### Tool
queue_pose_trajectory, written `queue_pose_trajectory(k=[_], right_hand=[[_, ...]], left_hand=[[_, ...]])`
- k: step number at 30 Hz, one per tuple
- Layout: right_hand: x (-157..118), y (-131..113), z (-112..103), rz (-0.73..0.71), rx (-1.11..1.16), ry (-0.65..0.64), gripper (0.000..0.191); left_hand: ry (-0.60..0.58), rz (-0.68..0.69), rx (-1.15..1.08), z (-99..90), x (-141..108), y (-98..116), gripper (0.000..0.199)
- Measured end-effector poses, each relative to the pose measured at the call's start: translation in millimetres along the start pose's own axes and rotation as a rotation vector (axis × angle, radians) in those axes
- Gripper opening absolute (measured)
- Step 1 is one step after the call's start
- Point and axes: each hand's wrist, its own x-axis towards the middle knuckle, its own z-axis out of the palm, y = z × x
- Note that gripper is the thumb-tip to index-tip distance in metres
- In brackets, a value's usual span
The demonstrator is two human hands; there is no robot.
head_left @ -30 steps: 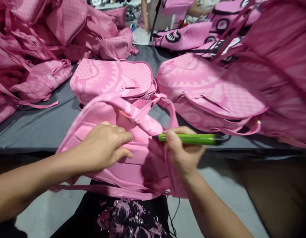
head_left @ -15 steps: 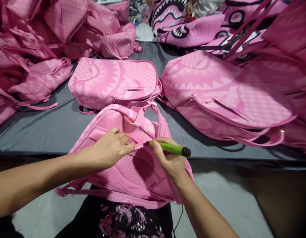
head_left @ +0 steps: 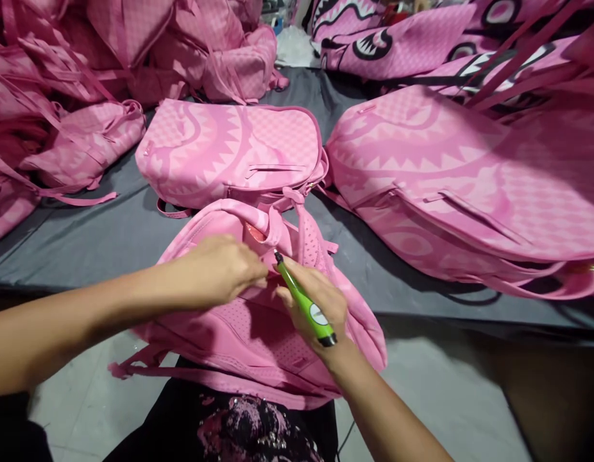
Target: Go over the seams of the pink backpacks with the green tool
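A pink backpack (head_left: 258, 321) rests across my lap and against the table edge, its padded, dotted back panel facing up. My left hand (head_left: 224, 273) is closed over the upper part of the panel, fingertips pinched at its fabric; exactly what lies between them is hidden. In my right hand (head_left: 321, 298) is a green pen-shaped tool (head_left: 304, 298) with black ends and a fine tip. That tip points up and left, close to the strap base near the backpack's top handle (head_left: 278, 234), just right of my left fingers. Whether it touches the fabric I cannot tell.
Behind lies a pink shark-mouth backpack (head_left: 229, 151) on the dark-covered table (head_left: 85, 250). A larger one (head_left: 441, 173) lies to the right. Heaped pink bags (head_left: 85, 70) fill the back left; pink bags with black-and-white prints (head_left: 412, 45) lie at the back right.
The green tool has swung from nearly level to steep, its tip now higher and further left. My left hand has tightened and turned slightly. The view has shifted a little.
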Motion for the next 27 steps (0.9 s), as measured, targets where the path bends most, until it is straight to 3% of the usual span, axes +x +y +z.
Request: queue_pose_trajectory(k=[3, 4, 7, 10, 15, 18, 22, 24, 27], right_hand=[[2.2, 3.3, 15.1, -0.008, -0.042, 0.004, 0.047], [2.5, 4.2, 18.3, 0.004, -0.058, -0.003, 0.046], [0.2, 1.8, 22.5, 0.033, -0.023, -0.034, 0.04], [-6.6, -6.9, 22.0, 0.029, 0.062, -0.081, 0.032], [-10.8, -11.1, 16.8, 0.045, 0.112, -0.147, 0.026], [-7.8, -3.3, 11.6, 0.114, 0.101, -0.105, 0.033], [2.9, 12.9, 3.2, 0.117, -0.309, 0.045, 0.047], [13.6, 20.5, 2.7, 0.2, -0.484, -0.085, 0.061], [33.5, 25.1, 13.5, 0.41, -0.548, -0.408, 0.094]], left_hand=[[0.225, -0.142, 0.13, -17.3, 12.1, -17.4, 0.022], [0.235, -0.166, 0.159, -19.2, 16.8, -23.0, 0.027], [0.043, -0.196, 0.201, -12.3, 31.9, -36.4, 0.067], [-0.103, -0.254, 0.283, 3.7, 45.5, -42.9, 0.081], [-0.142, -0.278, 0.328, 14.3, 52.8, -41.8, 0.08], [-0.139, -0.273, 0.318, 8.5, 48.0, -34.0, 0.099], [-0.208, -0.347, 0.36, 3.9, 43.2, -22.6, 0.128], [-0.232, -0.402, 0.379, 6.4, 44.9, -19.9, 0.124], [-0.215, -0.431, 0.403, 14.5, 50.4, -19.8, 0.114]])
